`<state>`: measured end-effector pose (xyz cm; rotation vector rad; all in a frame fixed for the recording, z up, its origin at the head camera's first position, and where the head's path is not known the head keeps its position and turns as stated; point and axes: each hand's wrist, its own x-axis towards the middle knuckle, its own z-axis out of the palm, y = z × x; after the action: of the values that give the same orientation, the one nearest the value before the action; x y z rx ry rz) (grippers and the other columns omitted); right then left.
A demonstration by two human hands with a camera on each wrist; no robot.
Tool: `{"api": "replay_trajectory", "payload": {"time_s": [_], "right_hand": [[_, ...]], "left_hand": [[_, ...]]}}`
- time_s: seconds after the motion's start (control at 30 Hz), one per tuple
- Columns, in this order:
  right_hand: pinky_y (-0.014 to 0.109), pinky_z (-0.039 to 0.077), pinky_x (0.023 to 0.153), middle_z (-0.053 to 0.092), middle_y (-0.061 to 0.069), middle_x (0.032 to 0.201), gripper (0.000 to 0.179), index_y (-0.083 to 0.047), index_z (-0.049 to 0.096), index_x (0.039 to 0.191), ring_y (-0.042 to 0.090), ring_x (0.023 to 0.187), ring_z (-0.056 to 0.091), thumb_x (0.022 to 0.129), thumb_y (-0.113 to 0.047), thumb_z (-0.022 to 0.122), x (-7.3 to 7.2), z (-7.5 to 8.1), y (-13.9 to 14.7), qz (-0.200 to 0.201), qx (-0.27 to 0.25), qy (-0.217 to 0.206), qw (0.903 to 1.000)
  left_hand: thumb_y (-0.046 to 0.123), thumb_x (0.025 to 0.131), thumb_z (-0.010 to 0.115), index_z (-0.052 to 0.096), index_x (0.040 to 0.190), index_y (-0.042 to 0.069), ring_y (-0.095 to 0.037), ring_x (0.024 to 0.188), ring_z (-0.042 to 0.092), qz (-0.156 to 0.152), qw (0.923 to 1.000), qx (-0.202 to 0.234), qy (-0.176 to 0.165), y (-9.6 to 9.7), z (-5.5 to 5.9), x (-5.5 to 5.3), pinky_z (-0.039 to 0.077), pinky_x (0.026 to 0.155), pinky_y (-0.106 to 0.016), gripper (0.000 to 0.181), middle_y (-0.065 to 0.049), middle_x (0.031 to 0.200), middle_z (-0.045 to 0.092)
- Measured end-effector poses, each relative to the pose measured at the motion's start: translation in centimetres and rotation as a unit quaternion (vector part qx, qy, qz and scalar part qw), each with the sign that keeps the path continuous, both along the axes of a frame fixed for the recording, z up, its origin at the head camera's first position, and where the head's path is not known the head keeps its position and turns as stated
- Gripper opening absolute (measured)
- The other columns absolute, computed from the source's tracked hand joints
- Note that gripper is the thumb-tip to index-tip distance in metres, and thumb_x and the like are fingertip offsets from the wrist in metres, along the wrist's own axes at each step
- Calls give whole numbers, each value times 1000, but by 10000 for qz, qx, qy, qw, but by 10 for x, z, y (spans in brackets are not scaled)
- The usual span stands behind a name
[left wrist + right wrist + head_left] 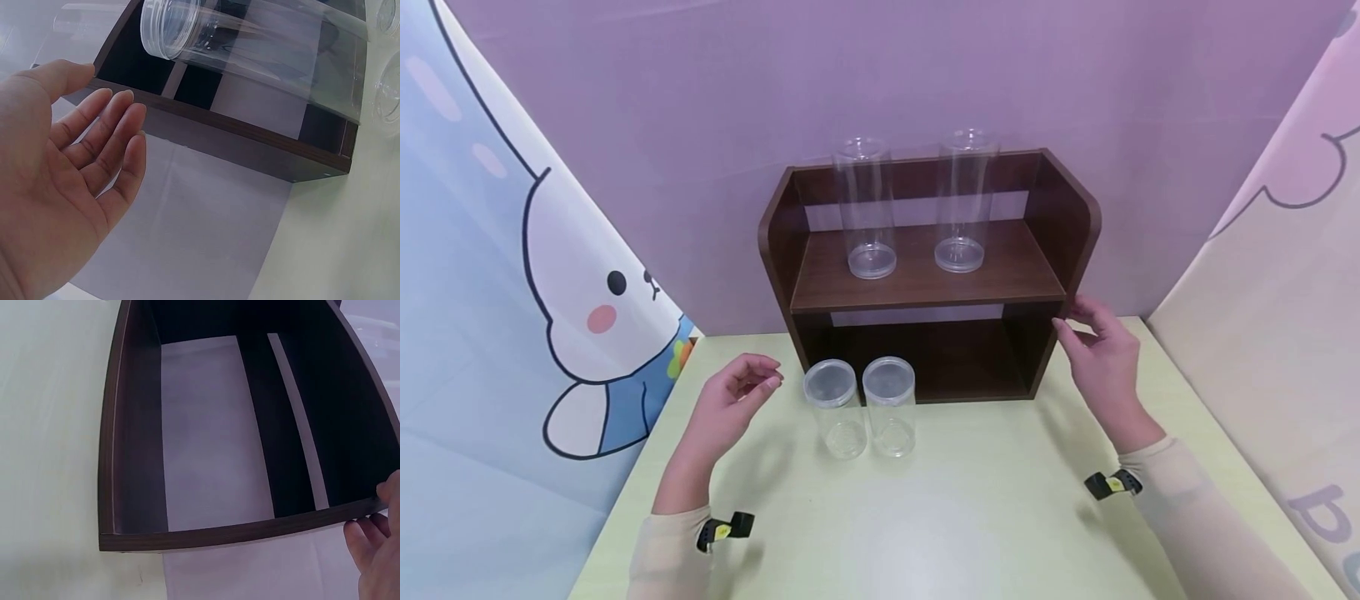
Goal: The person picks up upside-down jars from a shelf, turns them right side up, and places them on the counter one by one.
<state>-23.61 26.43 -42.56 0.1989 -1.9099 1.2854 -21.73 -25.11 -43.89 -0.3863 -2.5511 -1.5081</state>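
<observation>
A dark brown two-tier shelf (925, 287) stands on the table. My right hand (1101, 358) grips its right side panel, thumb on the inner face and fingers outside in the right wrist view. To the left of the shelf, my left hand (730, 408) hovers with loosely bent fingers and holds nothing. Two clear lidded plastic jars, a left jar (842, 421) and a right jar (891, 417), stand upright side by side before the lower tier. On the upper tier stand two tall clear cylinders, one left (868, 208) and one right (964, 200).
The pale table (955, 508) extends toward me in front of the shelf. A purple cloth (700, 125) hangs behind, with a rabbit-print cloth (610, 292) at the left and a pale printed cloth (1277, 333) at the right. Both wrists wear black straps.
</observation>
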Motion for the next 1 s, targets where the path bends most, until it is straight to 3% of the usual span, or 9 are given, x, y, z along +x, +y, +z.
{"api": "replay_trajectory", "payload": {"time_s": [0.5,0.77,1.0], "right_hand": [[7,56,82,77,31,111,25,13,74,120,-8,100,69,95,16,75,1,-2,-4,-114,-140,-72,9998],[5,55,80,77,30,112,26,11,75,121,-9,100,68,96,14,76,0,-2,-3,-201,-91,-97,9997],[6,55,79,77,29,113,25,12,74,121,-7,99,69,96,14,75,-4,-8,-1,-240,-130,-122,9996]], "left_hand": [[22,111,70,71,128,11,-19,109,70,-38,9998,-125,142,6,6,4,57,98,-23,20,-4,118,75],[18,110,72,71,130,10,-18,114,68,-155,9978,-197,617,25,25,9,55,99,-21,22,-1,122,74],[9,107,74,68,136,8,-22,119,67,-654,9913,50,1137,50,44,5,57,103,-29,30,-6,129,72]]}}
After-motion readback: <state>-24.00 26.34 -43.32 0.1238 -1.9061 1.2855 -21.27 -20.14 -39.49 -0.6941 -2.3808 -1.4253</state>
